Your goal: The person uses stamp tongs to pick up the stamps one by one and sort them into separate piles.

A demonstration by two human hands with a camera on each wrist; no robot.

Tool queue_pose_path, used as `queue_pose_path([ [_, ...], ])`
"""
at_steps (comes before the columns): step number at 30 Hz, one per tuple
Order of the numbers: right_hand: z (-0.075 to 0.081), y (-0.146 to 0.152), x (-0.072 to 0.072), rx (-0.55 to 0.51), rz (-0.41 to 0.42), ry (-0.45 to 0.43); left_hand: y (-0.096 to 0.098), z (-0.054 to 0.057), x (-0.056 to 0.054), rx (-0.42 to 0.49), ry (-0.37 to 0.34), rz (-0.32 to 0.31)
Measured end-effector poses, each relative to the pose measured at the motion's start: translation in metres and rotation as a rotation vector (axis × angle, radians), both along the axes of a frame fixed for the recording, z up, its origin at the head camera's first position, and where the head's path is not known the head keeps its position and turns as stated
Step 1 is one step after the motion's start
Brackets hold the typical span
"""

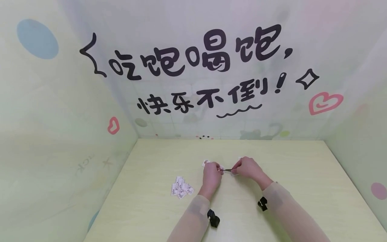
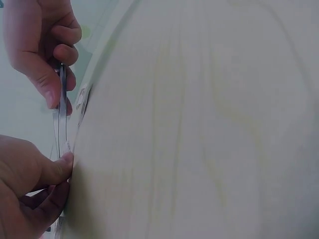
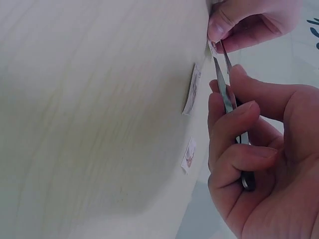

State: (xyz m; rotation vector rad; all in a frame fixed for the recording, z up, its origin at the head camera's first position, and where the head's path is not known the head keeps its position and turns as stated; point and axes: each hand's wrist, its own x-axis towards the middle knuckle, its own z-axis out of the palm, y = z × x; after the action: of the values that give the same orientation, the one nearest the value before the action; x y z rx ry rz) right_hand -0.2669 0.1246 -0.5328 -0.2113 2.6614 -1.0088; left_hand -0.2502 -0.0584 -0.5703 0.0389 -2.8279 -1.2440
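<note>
My left hand (image 1: 211, 176) pinches a small printed paper piece (image 3: 213, 48) between thumb and fingertips, low over the table. In my right hand (image 1: 250, 168) is a pair of metal tweezers (image 3: 224, 92), with the fingers curled round it. Its two tips stand slightly apart at the paper piece, close to the left fingertips. Whether the tips grip the paper cannot be told. Two more paper pieces, one longer (image 3: 193, 89) and one small (image 3: 189, 155), lie on the table near the right hand. Another printed piece (image 1: 205, 163) lies just beyond the left hand.
A loose, overlapping pile of small printed papers (image 1: 181, 188) lies on the pale wood table (image 1: 145, 215), left of the left hand. Printed walls (image 1: 187, 127) enclose the back and sides. Black wrist cameras (image 1: 213, 219) sit on both sleeves.
</note>
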Motion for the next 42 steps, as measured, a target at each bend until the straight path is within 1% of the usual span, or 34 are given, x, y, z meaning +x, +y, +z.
queue_pose_path([
  [4,-0.002,0.002,-0.001,-0.029,0.001,-0.016,0.002,0.001,0.000,0.003,0.003,-0.006],
  [9,-0.012,0.003,-0.003,-0.057,-0.010,-0.009,0.002,0.000,0.000,-0.015,0.019,-0.013],
  [12,-0.016,0.002,-0.004,-0.074,-0.026,-0.011,0.000,0.001,-0.001,-0.001,0.009,-0.018],
  [15,-0.015,0.000,0.000,-0.082,-0.050,-0.020,-0.003,0.000,-0.003,0.011,0.008,-0.041],
  [19,-0.011,-0.001,0.009,-0.101,-0.075,-0.034,-0.008,-0.003,-0.002,0.015,0.047,-0.067],
  [21,-0.008,0.001,0.016,-0.117,-0.085,-0.039,-0.009,-0.002,0.002,0.028,0.066,-0.074],
  [23,-0.007,0.004,0.025,-0.134,-0.098,-0.045,-0.008,0.000,0.008,0.049,0.082,-0.093],
  [27,-0.009,0.012,0.047,-0.181,-0.112,-0.076,-0.003,0.004,0.025,0.077,0.085,-0.165],
  [30,-0.012,0.019,0.065,-0.200,-0.113,-0.101,0.002,0.003,0.037,0.051,0.068,-0.215],
  [33,-0.016,0.024,0.078,-0.197,-0.120,-0.110,0.006,0.000,0.046,0.005,0.041,-0.247],
  [37,-0.019,0.026,0.086,-0.189,-0.129,-0.097,0.009,-0.003,0.051,-0.032,0.018,-0.272],
  [42,-0.019,0.026,0.087,-0.171,-0.130,-0.081,0.011,-0.003,0.053,-0.049,0.011,-0.275],
])
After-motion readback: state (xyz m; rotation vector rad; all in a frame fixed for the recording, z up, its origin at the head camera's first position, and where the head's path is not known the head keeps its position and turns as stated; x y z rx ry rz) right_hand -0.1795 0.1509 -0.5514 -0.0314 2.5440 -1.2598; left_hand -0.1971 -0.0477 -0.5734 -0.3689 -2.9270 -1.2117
